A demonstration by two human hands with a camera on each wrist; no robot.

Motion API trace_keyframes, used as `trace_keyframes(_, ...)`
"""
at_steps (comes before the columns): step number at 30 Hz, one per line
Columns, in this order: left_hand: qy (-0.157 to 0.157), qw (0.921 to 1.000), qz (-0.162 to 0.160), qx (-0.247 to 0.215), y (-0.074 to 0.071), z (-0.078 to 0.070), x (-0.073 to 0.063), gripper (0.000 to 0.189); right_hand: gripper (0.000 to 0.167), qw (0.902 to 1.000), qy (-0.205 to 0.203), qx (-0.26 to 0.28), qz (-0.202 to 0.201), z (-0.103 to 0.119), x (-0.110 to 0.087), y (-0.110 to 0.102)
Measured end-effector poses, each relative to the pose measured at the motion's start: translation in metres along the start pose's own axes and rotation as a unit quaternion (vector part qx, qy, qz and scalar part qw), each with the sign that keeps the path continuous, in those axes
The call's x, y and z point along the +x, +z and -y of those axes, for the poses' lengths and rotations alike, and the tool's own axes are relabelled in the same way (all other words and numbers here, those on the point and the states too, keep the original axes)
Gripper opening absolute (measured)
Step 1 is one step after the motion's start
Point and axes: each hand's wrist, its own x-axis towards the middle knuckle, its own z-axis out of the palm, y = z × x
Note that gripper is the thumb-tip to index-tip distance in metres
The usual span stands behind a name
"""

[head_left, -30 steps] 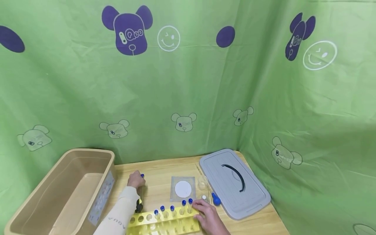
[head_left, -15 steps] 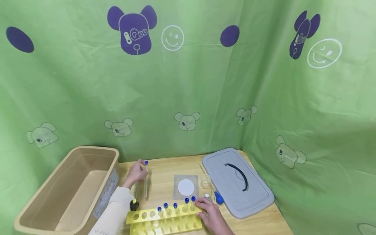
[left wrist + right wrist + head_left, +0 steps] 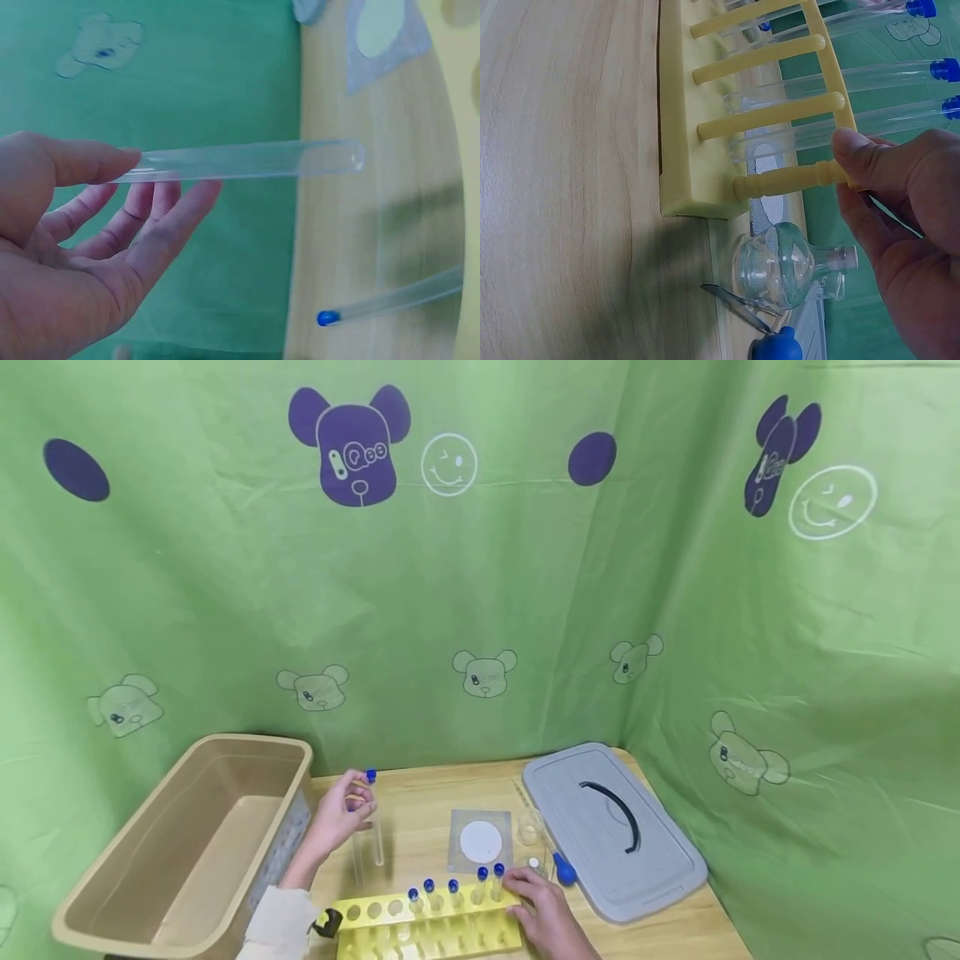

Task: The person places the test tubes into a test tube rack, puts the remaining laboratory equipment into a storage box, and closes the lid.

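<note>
In my left hand (image 3: 341,817) I pinch a clear test tube (image 3: 255,160) near its top, thumb on one side and fingertips on the other. Its blue cap (image 3: 371,775) shows above the fingers, and the tube hangs nearly upright. Another blue-capped test tube (image 3: 397,298) lies on the table below that hand. My right hand (image 3: 547,912) holds the right end of the yellow test tube rack (image 3: 427,935), thumb and fingers at its upper bar. Several capped tubes (image 3: 840,131) stand in the rack's right part, while the holes at its left end hold none.
A tan bin (image 3: 97,893) stands at left. At right lies a grey lid (image 3: 611,835) with a black handle. Behind the rack are a mesh square (image 3: 480,843) with a white disc, a glass beaker (image 3: 528,828), a stoppered glass vessel (image 3: 776,262), tweezers (image 3: 739,306) and a blue bulb (image 3: 564,870).
My left hand has lifted the test tube off the far left of the table and turned, opening the palm more to view. The right hand keeps its hold on the rack.
</note>
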Motion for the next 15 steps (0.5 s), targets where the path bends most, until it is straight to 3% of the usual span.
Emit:
trace_keyframes(5, 0.049, 0.9986, -0.019, -0.007, 0.003, -0.015, -0.022, 0.030, 0.037, 0.9999, -0.007, -0.001, -0.010, -0.001, 0.000, 0.001)
trace_keyframes(11, 0.107, 0.9927, -0.052, 0.020, 0.006, -0.021, -0.046, 0.033, 0.037, 0.9999, -0.011, -0.007, -0.007, 0.000, -0.001, 0.001)
trace_keyframes(15, 0.125, 0.9903, -0.055, 0.023, 0.008, -0.024, -0.058, 0.035, 0.037, 0.9997, -0.014, -0.005, -0.018, 0.002, -0.001, 0.001)
